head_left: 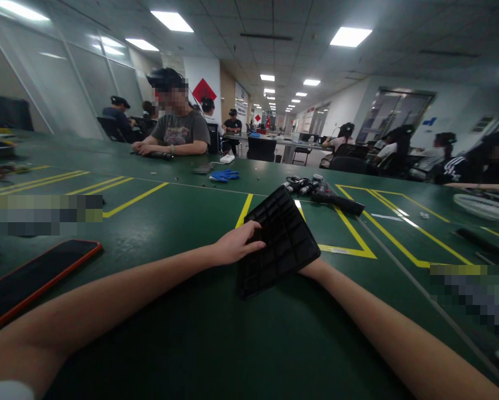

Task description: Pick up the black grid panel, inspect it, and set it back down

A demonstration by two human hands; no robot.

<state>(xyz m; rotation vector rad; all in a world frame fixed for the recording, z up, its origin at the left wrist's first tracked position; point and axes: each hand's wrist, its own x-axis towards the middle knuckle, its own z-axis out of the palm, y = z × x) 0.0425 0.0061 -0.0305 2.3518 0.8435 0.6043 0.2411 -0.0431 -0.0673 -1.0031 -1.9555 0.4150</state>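
Your left hand (235, 244) grips the left edge of the black tray (280, 244): thumb laid over the top face, the other fingers curled at the rim and pressed together. Your right hand is hidden under the tray's right corner and only the right wrist (316, 271) shows, so I can't tell what those fingers are doing.

The tray is off the green table (191, 333) and tilted, far corner high, near corner low, between your forearms.

Risks as I read them:
- Tilt: anything in the pockets would slide to the low edge and spill. I can't tell if the pockets are loaded.
- Grip: edge hold only, and the tray looks thin. It may flex or twist out from under the thumb.
- Power tool (336, 203) and cable bundle (301, 184) lie just beyond the tray's far corner. A forward swing clips them.
- Phone (36, 278) lies well left of the tray, near your left forearm. An elbow sweep could shove it.
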